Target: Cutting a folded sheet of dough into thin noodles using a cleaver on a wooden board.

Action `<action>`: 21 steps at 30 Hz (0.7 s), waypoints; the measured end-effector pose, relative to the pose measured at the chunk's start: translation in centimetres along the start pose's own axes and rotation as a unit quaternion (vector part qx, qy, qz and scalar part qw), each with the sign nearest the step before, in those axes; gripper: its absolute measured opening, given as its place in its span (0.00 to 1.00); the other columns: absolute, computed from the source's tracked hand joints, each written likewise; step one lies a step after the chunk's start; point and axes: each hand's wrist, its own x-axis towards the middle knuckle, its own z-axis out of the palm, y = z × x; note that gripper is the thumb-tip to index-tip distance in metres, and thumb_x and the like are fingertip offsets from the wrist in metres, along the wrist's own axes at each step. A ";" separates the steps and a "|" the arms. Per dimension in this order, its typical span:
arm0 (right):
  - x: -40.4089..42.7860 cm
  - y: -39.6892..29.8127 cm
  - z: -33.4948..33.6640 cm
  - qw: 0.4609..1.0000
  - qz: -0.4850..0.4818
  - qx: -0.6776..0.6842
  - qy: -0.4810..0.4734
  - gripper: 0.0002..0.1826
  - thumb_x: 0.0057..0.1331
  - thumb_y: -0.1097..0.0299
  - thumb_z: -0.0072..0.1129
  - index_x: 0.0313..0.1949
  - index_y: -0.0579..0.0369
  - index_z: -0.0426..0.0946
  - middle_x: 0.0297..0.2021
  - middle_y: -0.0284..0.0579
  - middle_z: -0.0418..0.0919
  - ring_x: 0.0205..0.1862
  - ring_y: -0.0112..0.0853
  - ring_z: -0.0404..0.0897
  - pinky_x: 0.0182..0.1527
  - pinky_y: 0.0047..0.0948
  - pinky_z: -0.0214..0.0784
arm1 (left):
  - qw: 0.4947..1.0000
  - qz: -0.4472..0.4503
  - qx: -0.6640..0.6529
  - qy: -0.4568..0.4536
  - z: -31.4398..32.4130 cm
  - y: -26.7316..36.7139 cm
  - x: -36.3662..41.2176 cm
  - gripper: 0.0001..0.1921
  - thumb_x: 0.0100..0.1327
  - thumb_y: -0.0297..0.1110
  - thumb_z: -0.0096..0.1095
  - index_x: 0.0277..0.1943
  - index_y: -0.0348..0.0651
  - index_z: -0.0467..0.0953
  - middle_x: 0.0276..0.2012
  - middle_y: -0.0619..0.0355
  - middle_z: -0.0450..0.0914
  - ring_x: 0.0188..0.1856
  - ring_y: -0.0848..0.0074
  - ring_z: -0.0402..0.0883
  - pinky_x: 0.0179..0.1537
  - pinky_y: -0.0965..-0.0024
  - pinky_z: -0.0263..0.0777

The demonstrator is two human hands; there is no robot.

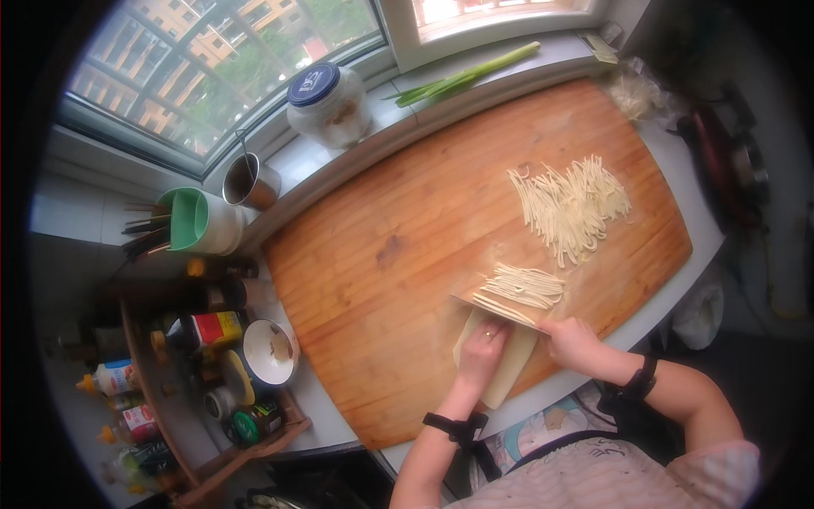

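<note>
My right hand (572,343) grips the handle end of a kitchen knife (493,310), seen nearly edge-on from above. A folded sheet of dough (514,369) lies under my left hand (486,350), whose fingers press on it close behind the blade. A ring shows on one finger. Just beyond the blade is a small bundle of cut noodles (524,286), with a few strips right beside the knife. A larger spread of loose noodles (572,207) rests farther up on the wooden board (381,305). The right hand's fingers hide the knife handle.
Beyond the board, the windowsill holds a scallion (470,76), a lidded glass jar (331,108) and a metal cup (251,181). At left stand a green-and-white chopstick holder (203,219), a white bowl (270,353) and a wooden rack (149,382) among several bottles.
</note>
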 end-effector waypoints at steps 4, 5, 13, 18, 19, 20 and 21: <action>1.5 -0.3 -0.8 0.998 -0.046 0.014 0.034 0.08 0.61 0.72 0.51 0.38 0.54 0.78 0.26 0.60 0.80 0.31 0.56 0.80 0.34 0.54 0.72 | 1.000 -0.002 -0.025 0.014 -0.4 0.2 0.8 0.12 0.47 0.19 0.62 0.37 0.39 0.81 0.37 0.54 0.82 0.44 0.63 0.82 0.43 0.66 0.78; 0.9 -0.1 -1.0 0.998 -0.046 0.013 0.037 0.08 0.61 0.72 0.51 0.38 0.54 0.78 0.26 0.60 0.80 0.31 0.56 0.80 0.34 0.54 0.72 | 1.000 0.009 -0.014 0.014 -0.2 -0.3 0.0 0.12 0.47 0.19 0.62 0.37 0.39 0.81 0.38 0.54 0.82 0.44 0.63 0.82 0.43 0.66 0.78; -1.7 1.1 -0.3 0.999 0.009 -0.024 -0.040 0.09 0.60 0.74 0.50 0.38 0.53 0.78 0.25 0.61 0.79 0.30 0.59 0.79 0.34 0.54 0.72 | 1.000 0.005 -0.001 0.015 -0.1 -0.2 -0.8 0.13 0.50 0.21 0.60 0.41 0.38 0.80 0.41 0.55 0.81 0.46 0.65 0.81 0.41 0.68 0.78; 0.4 -0.4 0.0 0.999 -0.026 0.023 0.040 0.09 0.60 0.74 0.50 0.39 0.53 0.78 0.25 0.60 0.79 0.30 0.58 0.79 0.33 0.53 0.71 | 1.000 -0.009 -0.015 -0.011 -0.4 0.3 0.4 0.11 0.48 0.20 0.63 0.37 0.39 0.81 0.39 0.55 0.82 0.46 0.63 0.82 0.43 0.66 0.78; 0.7 -0.4 -0.2 0.998 -0.036 0.031 0.043 0.09 0.60 0.74 0.50 0.39 0.53 0.78 0.24 0.60 0.79 0.30 0.58 0.79 0.33 0.53 0.71 | 1.000 -0.004 -0.015 -0.010 -0.3 -0.1 0.1 0.11 0.48 0.20 0.63 0.37 0.39 0.81 0.39 0.55 0.82 0.46 0.63 0.82 0.43 0.66 0.78; 0.2 -0.2 -0.3 0.998 -0.035 0.030 0.048 0.09 0.60 0.74 0.50 0.39 0.53 0.78 0.24 0.60 0.79 0.30 0.58 0.79 0.33 0.53 0.71 | 1.000 0.013 -0.005 0.002 -0.1 -0.6 -0.6 0.11 0.50 0.21 0.62 0.38 0.39 0.81 0.40 0.55 0.82 0.46 0.64 0.81 0.42 0.67 0.78; -1.1 0.1 -0.5 0.999 -0.033 0.026 0.033 0.09 0.60 0.74 0.50 0.39 0.53 0.78 0.25 0.60 0.79 0.30 0.58 0.79 0.33 0.53 0.71 | 1.000 0.026 0.004 0.013 0.0 -0.8 -1.2 0.11 0.51 0.22 0.61 0.40 0.39 0.80 0.42 0.55 0.81 0.46 0.64 0.81 0.40 0.67 0.78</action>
